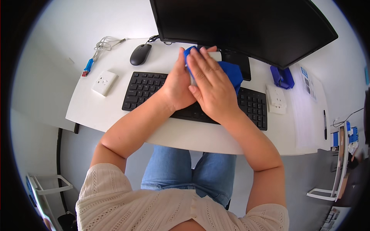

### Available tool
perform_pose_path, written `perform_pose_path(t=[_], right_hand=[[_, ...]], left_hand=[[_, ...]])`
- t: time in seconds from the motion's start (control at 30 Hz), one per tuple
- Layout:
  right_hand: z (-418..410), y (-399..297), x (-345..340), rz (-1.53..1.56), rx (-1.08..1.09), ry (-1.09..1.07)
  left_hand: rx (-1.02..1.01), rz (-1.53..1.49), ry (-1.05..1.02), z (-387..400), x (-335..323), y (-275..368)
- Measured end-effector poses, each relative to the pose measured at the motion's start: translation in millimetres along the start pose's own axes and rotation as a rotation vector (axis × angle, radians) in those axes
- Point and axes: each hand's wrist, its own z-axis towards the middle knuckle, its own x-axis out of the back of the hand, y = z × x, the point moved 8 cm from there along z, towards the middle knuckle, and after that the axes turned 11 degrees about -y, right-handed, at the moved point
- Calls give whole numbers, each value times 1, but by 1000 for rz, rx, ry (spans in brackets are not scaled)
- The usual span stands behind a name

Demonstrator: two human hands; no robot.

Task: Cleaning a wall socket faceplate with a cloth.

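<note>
Above the black keyboard (144,89), my left hand (179,86) is curled around a white flat object (215,56), whose fingertips show past its far side. Most of that object is hidden, so its kind cannot be told. My right hand (212,83) lies flat over it, pressing a blue cloth (232,75) against it. One part of the cloth sticks up between the two hands, and another hangs out to the right of my right hand.
A white wall socket (105,83), a mouse (140,54) and a USB cable (101,47) lie left. Behind stands a monitor (242,26). Rightward are more socket panels (276,99), a blue holder (281,77), a plastic bag (305,121) and a pen (325,124).
</note>
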Motion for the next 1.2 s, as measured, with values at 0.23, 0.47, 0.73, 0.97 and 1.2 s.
perform_pose_path(t=[0.23, 0.47, 0.73, 0.97, 1.2], right_hand=[[-2, -15, 5, 4, 196, 40], [-8, 15, 21, -78, 250, 110], [-17, 77, 35, -1, -180, 256], [-1, 31, 15, -79, 8, 38], [-10, 60, 17, 204, -212, 120]], left_hand=[[-220, -9, -89, 4, -18, 34], [-275, 72, -77, 7, -18, 48], [-179, 123, 92, 6, -2, 40], [-86, 319, 139, 2, 2, 24], [-17, 330, 228, 3, 5, 18]])
